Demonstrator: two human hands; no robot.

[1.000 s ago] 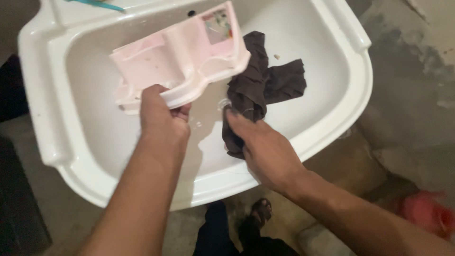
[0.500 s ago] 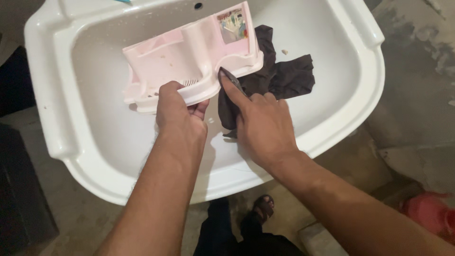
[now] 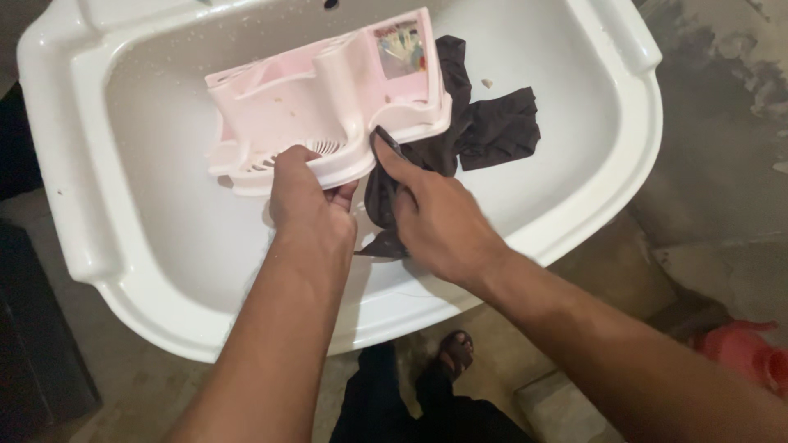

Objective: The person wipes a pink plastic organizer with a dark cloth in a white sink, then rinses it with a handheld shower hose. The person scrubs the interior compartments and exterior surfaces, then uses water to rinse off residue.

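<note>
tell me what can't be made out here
- Head view: the left hand covers the near rim of the pink plastic rack.
- The rack hides part of the dark cloth.
- The right hand covers the cloth's near end.
- The top edge cuts off the sink.

Your left hand [image 3: 308, 205] grips the front rim of the pink plastic organiser [image 3: 328, 107] inside the white sink basin [image 3: 574, 189]. Your right hand [image 3: 435, 221] presses a dark brown cloth [image 3: 476, 131] against the organiser's edge.
</note>
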